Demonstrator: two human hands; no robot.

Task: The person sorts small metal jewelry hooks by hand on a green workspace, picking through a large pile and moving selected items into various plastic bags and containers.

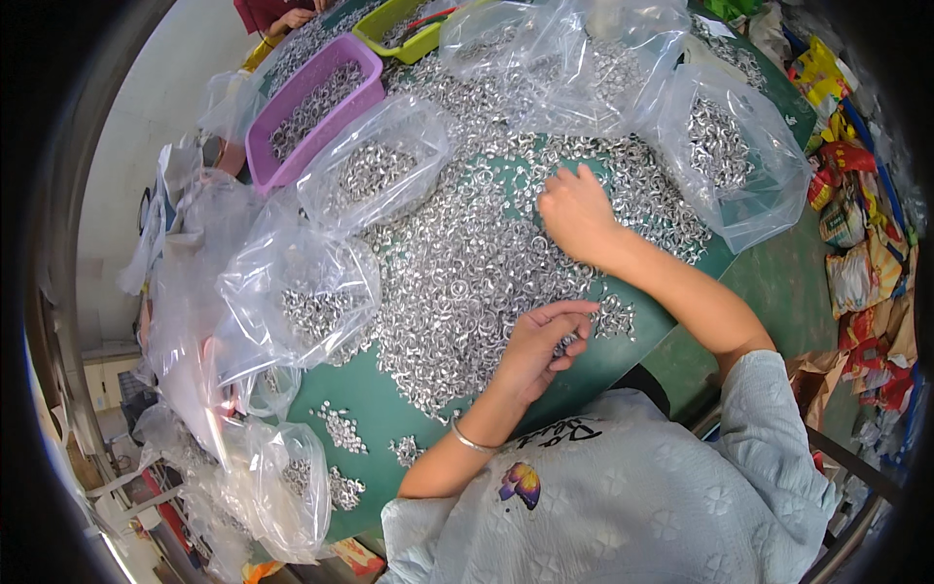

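A wide heap of small silvery curved metal pieces (448, 292) covers much of the green tabletop (370, 394). At the heap's near right edge, my left hand (540, 348) has its index finger stretched out and the other fingers curled around a few of the metal pieces. Farther off and to the right, my right hand (576, 216) is over the pieces, fingers bent down and drawn together. Whatever its fingertips hold, if anything, is hidden. Below my left hand, a small separate cluster of pieces (407, 450) lies near the table edge.
Clear plastic bags with metal pieces ring the heap: one at left (302, 297), one behind it (379, 170), one at right (730, 161). A purple bin (370, 73) and a yellow-green bin (413, 44) stand at the back. Another person's hand (292, 19) shows beyond.
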